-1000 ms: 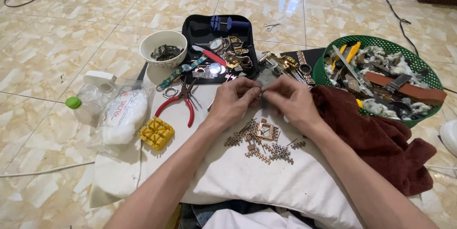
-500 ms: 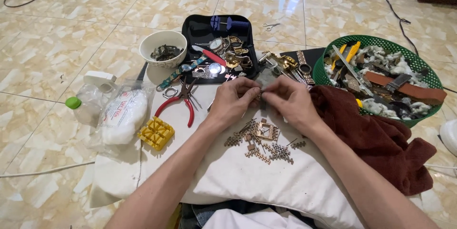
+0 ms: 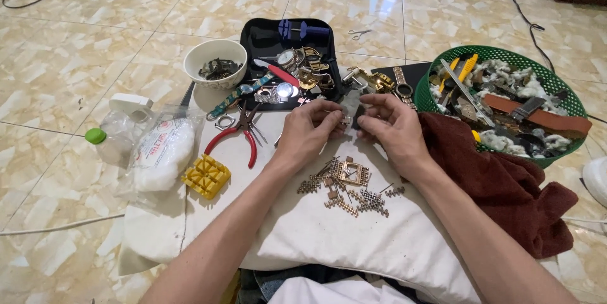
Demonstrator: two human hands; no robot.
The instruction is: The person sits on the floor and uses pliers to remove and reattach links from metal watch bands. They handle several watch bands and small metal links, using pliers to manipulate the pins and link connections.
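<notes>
While both hands meet over the far edge of a white cushion (image 3: 329, 241), things spread across the tiled floor (image 3: 82, 64) from left to right. Farthest left lies a clear plastic bottle (image 3: 117, 139) with a green cap, and just beside it a clear bag of white cotton (image 3: 161, 152). A yellow plastic block (image 3: 207, 176) sits at the cushion's left edge, with red-handled pliers (image 3: 237, 136) near it and a white bowl (image 3: 215, 64) of dark metal bits beyond. Behind the hands, a black tray (image 3: 265, 35) holds watches and small tools.

At the middle, the left hand (image 3: 310, 133) and the right hand (image 3: 392, 130) face each other, fingertips nearly touching. Between them they pinch a small metal piece (image 3: 347, 116), which is mostly hidden by the fingers, so its exact shape cannot be told. Both hands are curled in a fine grasp on it. Just below the hands, nearer the person, a loose heap of metal watch-band links (image 3: 348, 187) lies on the cushion, apart from both hands.

Right of the right wrist, a dark red cloth (image 3: 506, 190) drapes over the cushion's edge. Beyond it stands a green basket (image 3: 550, 83) full of tools, straps and white scraps.
</notes>
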